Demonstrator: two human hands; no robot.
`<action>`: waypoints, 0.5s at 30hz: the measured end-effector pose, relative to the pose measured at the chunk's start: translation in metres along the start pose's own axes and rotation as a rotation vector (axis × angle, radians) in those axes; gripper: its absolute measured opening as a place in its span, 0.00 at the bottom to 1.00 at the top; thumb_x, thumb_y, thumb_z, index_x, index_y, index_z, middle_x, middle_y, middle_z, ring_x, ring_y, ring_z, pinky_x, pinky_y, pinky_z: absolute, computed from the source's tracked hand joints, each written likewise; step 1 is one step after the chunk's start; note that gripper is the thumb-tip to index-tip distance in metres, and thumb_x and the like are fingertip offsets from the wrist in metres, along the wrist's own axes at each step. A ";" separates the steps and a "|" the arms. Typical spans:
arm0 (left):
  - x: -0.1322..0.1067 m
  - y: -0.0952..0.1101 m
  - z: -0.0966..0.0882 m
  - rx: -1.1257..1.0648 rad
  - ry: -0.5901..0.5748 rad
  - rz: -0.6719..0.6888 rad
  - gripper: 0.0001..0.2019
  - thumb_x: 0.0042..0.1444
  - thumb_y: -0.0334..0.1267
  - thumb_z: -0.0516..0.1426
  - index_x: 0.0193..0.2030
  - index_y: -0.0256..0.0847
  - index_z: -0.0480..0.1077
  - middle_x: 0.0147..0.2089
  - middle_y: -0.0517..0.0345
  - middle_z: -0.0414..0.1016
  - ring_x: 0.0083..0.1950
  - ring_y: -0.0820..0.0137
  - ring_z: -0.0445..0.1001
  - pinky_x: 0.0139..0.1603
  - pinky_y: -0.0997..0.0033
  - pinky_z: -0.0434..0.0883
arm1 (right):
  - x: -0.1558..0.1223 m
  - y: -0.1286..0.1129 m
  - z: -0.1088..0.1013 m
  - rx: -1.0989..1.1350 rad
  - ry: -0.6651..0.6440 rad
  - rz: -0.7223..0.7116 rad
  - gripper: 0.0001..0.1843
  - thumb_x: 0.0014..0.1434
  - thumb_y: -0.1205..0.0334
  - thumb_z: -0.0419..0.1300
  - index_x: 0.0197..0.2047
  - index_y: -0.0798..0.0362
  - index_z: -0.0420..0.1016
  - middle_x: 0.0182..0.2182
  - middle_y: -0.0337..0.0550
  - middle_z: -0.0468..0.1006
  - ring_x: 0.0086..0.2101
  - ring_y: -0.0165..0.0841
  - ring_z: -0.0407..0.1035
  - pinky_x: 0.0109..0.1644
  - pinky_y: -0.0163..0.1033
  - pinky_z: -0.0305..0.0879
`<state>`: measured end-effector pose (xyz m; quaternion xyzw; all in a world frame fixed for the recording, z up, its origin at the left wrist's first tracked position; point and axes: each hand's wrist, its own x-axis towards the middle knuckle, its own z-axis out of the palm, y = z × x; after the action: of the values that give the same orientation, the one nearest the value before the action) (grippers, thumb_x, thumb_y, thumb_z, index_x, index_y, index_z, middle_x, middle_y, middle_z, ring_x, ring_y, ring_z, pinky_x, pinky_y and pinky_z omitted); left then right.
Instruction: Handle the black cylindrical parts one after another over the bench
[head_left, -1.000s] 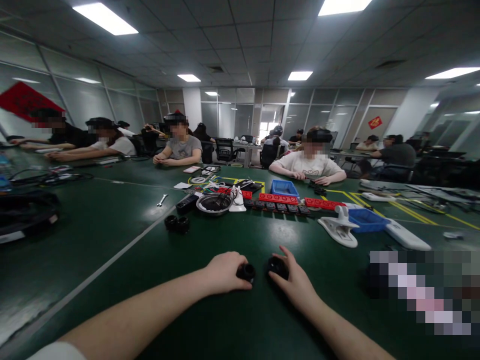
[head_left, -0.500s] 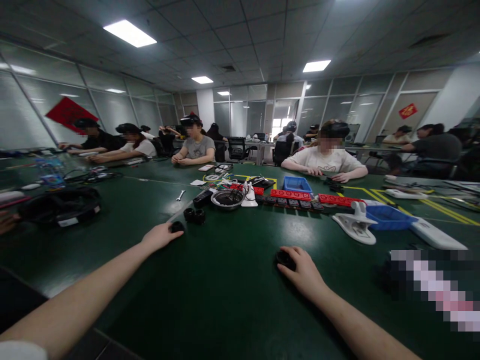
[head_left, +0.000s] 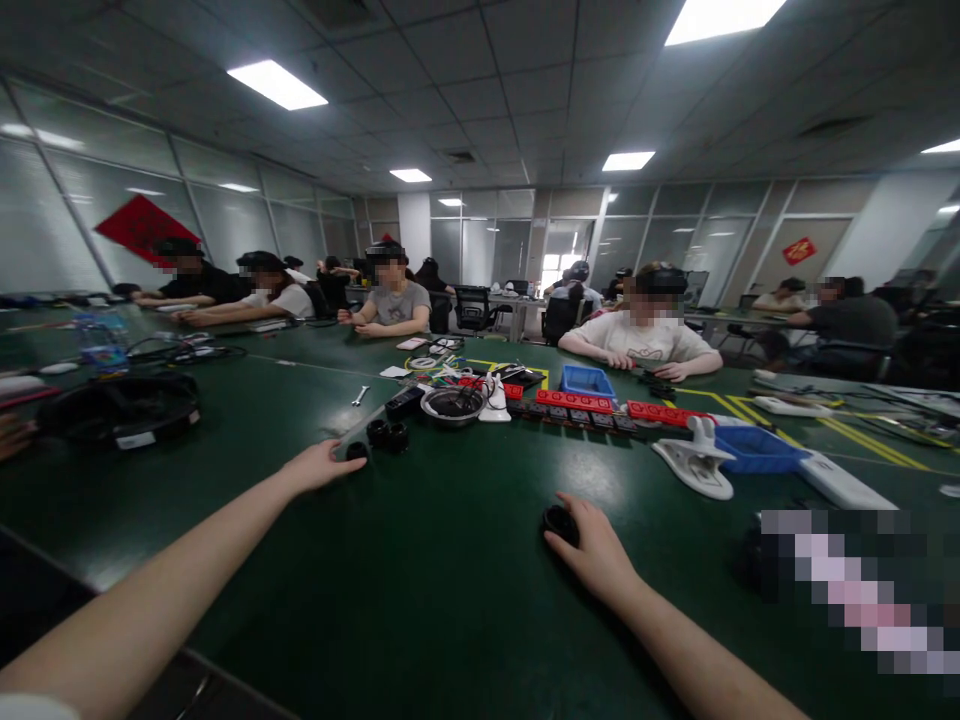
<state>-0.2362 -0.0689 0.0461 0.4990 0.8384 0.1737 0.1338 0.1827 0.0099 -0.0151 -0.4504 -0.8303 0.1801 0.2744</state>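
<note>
My left hand (head_left: 315, 466) reaches across the green table and has its fingers around a small black round part (head_left: 357, 454). Just beyond it, two more black round parts (head_left: 388, 435) stand side by side, near a thin translucent strip (head_left: 361, 428). My right hand (head_left: 596, 540) rests low on the table, thumb and fingers curved around a black cylindrical part (head_left: 559, 522) with a ring-like top. The palm side of each hand is hidden.
Ahead lie a round metal-rimmed bowl (head_left: 453, 404), red and black socket strips (head_left: 574, 402), a white clip stand (head_left: 697, 460) and blue trays (head_left: 757, 447). A wrench (head_left: 361, 396) lies left, a black headset (head_left: 120, 412) farther left. Co-workers sit around the table.
The view has tilted and turned slightly. My right hand, with its black part, appears a little more to the left. Both hands keep the same grip.
</note>
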 end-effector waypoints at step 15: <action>-0.071 0.223 0.122 0.006 -0.226 0.796 0.27 0.44 0.50 0.61 0.51 0.41 0.68 0.54 0.49 0.66 0.56 0.54 0.61 0.54 0.61 0.60 | -0.001 0.008 -0.004 0.321 0.360 0.041 0.23 0.61 0.49 0.39 0.33 0.53 0.68 0.25 0.40 0.71 0.28 0.34 0.67 0.32 0.36 0.61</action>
<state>0.0221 -0.0140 0.0341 0.8005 0.5606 0.1536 0.1461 0.1906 0.0136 -0.0160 -0.4425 -0.7195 0.2324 0.4823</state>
